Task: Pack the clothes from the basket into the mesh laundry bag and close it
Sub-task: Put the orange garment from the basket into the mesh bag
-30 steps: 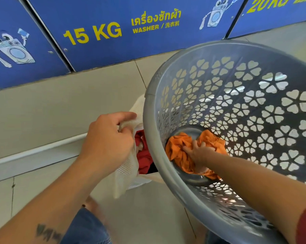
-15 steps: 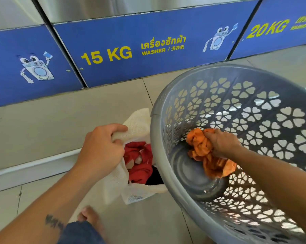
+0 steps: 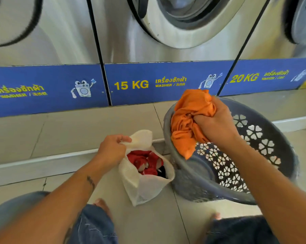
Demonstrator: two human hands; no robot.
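Note:
A white mesh laundry bag (image 3: 143, 185) stands open on the tiled floor with red clothes (image 3: 145, 161) inside. My left hand (image 3: 111, 150) grips the bag's upper rim and holds the mouth open. To the right sits a grey plastic basket (image 3: 265, 147) with flower-shaped holes, tilted toward me. My right hand (image 3: 217, 127) clutches a bunched orange garment (image 3: 189, 120), lifted above the basket's near left rim. No other clothes show inside the basket.
A row of steel front-loading washers (image 3: 166, 32) with a blue base strip (image 3: 148, 83) stands just behind. A low tiled step (image 3: 60, 131) runs under them. My knees in jeans (image 3: 94, 226) and bare toes are at the bottom edge.
My right hand has pulled the orange garment up from the basket's bottom to above its rim. The view has tilted up, showing the washer doors. My left hand keeps holding the bag.

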